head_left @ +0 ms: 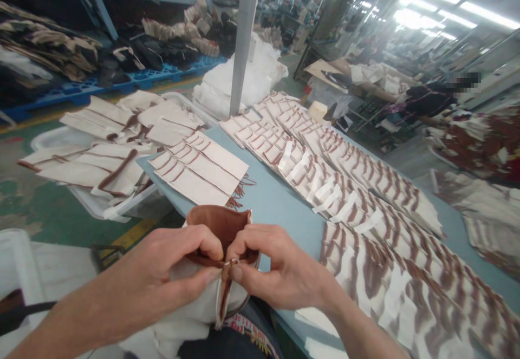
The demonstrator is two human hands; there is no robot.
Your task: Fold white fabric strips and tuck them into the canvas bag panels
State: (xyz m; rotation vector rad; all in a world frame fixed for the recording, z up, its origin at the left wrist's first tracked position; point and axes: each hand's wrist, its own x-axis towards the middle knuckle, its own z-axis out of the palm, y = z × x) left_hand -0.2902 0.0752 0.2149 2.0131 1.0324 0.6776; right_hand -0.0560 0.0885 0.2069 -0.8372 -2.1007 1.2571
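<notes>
A cream fabric piece with a brown lining [219, 221] stands rolled into a tube shape above my lap, its brown inside facing up. My left hand [179, 269] pinches its near rim between thumb and fingers. Close beside it, my right hand [270, 264] grips the same rim, thumb in front and fingers inside. Between the two thumbs runs a brown-edged seam [222, 297], hanging downward. The lower part of the piece is partly hidden by my hands.
A blue-grey table [284, 207] bears long rows of overlapping cream and brown pieces [365, 175] with white strips. A flat stack [199, 167] lies at its left corner. Left of it, a white bin [117, 207] overflows with similar pieces. A grey post [244, 45] rises behind the table.
</notes>
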